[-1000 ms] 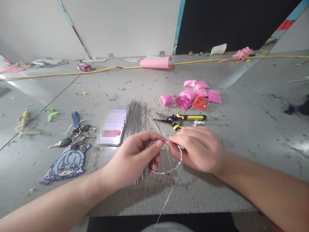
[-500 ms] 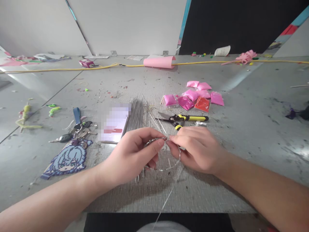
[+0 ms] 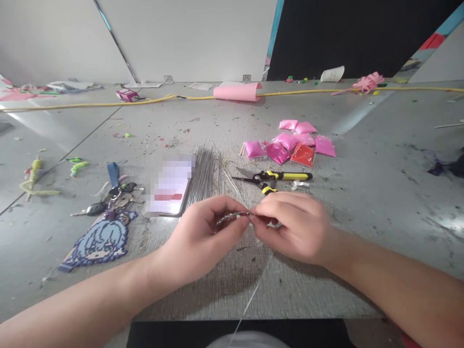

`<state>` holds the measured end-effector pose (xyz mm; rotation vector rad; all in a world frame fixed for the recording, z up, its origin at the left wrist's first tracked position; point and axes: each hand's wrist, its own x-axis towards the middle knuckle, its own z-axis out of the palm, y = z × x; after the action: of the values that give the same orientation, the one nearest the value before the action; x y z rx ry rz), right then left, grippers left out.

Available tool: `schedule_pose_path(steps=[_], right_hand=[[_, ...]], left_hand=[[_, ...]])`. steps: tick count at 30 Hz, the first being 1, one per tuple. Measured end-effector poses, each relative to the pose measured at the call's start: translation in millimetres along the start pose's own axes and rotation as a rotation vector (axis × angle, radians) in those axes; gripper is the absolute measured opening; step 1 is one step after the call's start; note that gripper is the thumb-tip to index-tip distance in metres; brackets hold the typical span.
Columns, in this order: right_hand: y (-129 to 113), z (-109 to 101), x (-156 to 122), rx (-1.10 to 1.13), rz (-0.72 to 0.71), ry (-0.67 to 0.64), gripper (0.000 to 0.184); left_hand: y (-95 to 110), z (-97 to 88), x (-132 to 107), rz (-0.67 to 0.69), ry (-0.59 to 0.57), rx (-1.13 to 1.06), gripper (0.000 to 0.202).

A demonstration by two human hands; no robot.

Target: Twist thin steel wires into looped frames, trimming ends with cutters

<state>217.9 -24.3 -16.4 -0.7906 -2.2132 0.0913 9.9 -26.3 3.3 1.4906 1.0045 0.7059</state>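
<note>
My left hand (image 3: 206, 237) is closed, with thumb and forefinger pinching a loop of twisted silver wire (image 3: 227, 217). My right hand (image 3: 293, 222) meets it fingertip to fingertip and pinches the same wire at the join. Much of the loop hides behind the left fingers. From under the right hand a thin pale strand (image 3: 253, 295) runs down past the table's front edge; where it begins is hidden. Just beyond the hands lie a bundle of thin grey wires (image 3: 203, 174), a few loose wires (image 3: 232, 182) and yellow-and-black pruning shears (image 3: 286, 177) with open blades.
A phone (image 3: 170, 186) lies left of the wire bundle, with keys (image 3: 118, 198) and a blue pixel-style character charm (image 3: 101, 239) farther left. Several pink packets (image 3: 286, 141) and a red one (image 3: 303, 155) sit behind the shears. A yellow cable (image 3: 290, 93) crosses the back.
The wire loop, which hung as a wide ring between the hands, now appears narrow and mostly behind the left fingers. Both hands keep their pinch, the right fingers slightly shifted.
</note>
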Motion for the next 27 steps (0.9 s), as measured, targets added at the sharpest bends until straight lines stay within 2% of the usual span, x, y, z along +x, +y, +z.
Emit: schedule_pose_path(steps=[4,7,11,15,20,27], right_hand=[[-1,-1,-1,-0.1,-0.092,0.11,0.013],[-3,-3,1,-0.131,-0.152,0.116,0.011],[-5,-5,3,-0.153,-0.177,0.091,0.008],[-7,-5,4,-0.165,-0.166,0.079,0.008],[-8,-3,3,-0.095,-0.077,0.017,0.005],[-13,-7,6,0.252,0.224,-0.054,0.008]], left_hand=[[0,2.2,-1,-0.091,0.016,-0.216,0.014],[-3,3.9,-2,-0.124,0.049,-0.273,0.016],[-5,4.8,-3,-0.088,0.056,-0.255,0.012],[-2,3.7,-4,-0.003,0.067,-0.132,0.006],[1,1.4,-4,0.008,0.046,0.007,0.007],[6,-2.0,-6,0.054,-0.032,0.166,0.013]])
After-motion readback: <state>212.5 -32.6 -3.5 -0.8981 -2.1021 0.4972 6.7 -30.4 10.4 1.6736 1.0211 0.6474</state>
